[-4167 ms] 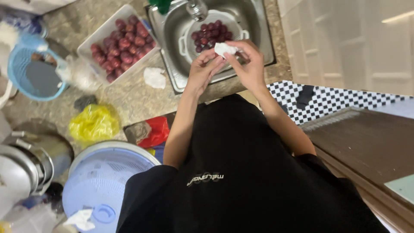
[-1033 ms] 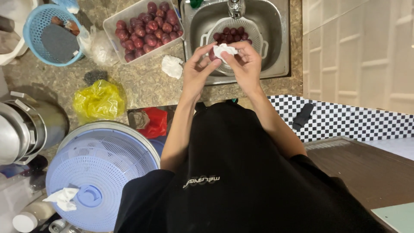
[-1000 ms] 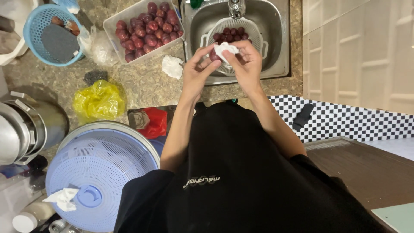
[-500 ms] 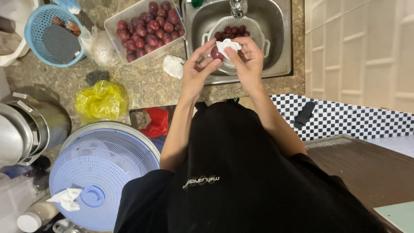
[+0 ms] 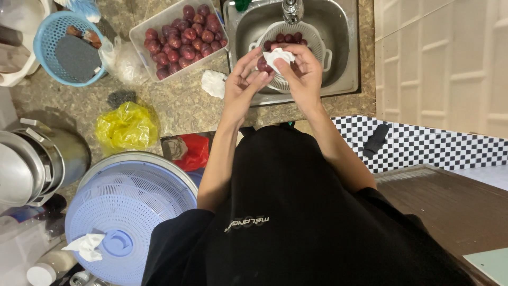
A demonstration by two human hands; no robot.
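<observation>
Dark red fruit point(image 5: 262, 64) sits pinched in the left hand point(image 5: 244, 85), fingers closed around it, over the white colander point(image 5: 316, 48) in the steel sink point(image 5: 346, 63). Right hand point(image 5: 301, 74) grips a white tissue point(image 5: 279, 56), pressed against the fruit; both hands touch. More red fruit lies in the colander. On the stone desk point(image 5: 180, 103), left of the sink, a clear tray point(image 5: 138, 37) holds many of the same fruit. A crumpled tissue point(image 5: 214, 83) lies just beside the sink. Yellow bag point(image 5: 127, 126) and blue basket point(image 5: 50, 39) sit farther left.
</observation>
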